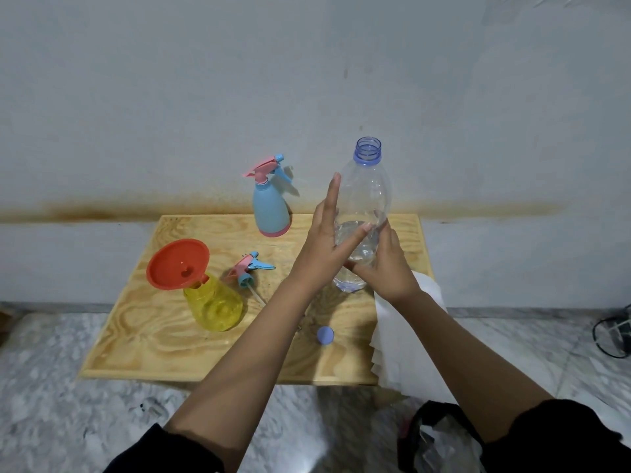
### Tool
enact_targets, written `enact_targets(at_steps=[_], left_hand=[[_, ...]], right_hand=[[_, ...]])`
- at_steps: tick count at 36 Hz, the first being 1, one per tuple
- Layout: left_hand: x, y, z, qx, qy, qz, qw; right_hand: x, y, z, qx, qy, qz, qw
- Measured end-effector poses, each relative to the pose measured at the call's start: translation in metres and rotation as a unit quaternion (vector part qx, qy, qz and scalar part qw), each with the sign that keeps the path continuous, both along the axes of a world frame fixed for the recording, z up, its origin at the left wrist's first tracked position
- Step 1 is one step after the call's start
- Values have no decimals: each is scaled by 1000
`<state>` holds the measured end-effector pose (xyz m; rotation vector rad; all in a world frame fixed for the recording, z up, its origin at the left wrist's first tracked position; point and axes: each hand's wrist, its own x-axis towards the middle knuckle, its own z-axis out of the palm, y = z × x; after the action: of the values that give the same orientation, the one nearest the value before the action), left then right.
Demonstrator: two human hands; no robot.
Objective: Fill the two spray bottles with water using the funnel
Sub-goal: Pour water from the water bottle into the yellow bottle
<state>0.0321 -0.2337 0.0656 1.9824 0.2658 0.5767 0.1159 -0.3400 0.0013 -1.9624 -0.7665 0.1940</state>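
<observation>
A clear uncapped water bottle, with a little water at its bottom, stands on the wooden board. My right hand grips its lower part. With straight fingers, my left hand rests flat against the bottle's left side. An orange funnel sits tilted in the neck of the yellow spray bottle, which holds water. That bottle's pink-and-blue spray head lies on the board beside it. The blue spray bottle stands at the back with its head screwed on.
A blue bottle cap lies near the board's front. White paper sheets hang over the board's right edge. A black bag is on the marble floor at the lower right, cables at the far right. A wall rises behind.
</observation>
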Motion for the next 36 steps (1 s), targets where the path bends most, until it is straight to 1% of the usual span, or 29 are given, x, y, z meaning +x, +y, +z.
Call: enact_targets(at_steps=[5,9,17,23,28,30,33,36], left_hand=[[0,0,-1,19,-14,28,999],[0,2,1,44,-14,49,998],[-8,3,14,143,2,64,988],[-26,9,8,123,76,20,989],[-55,16,-13,137,150,0,979],[-71,19,-25,135,179,10,975],[-97,25,-41,144,220,33,964],[-125,33,-54,152,254,76,952]], right_hand=[[-3,-1,7,-26,-21,-23,999],[-6,-2,10,-64,-45,-47,996],[-18,-6,27,-110,-54,-69,990],[-31,-12,31,-119,-53,-79,988],[-47,-11,17,-98,-43,-95,990],[-54,-8,11,-93,-36,-99,990],[-70,-4,0,-118,-14,-111,987],[-90,0,-9,-141,5,-93,986]])
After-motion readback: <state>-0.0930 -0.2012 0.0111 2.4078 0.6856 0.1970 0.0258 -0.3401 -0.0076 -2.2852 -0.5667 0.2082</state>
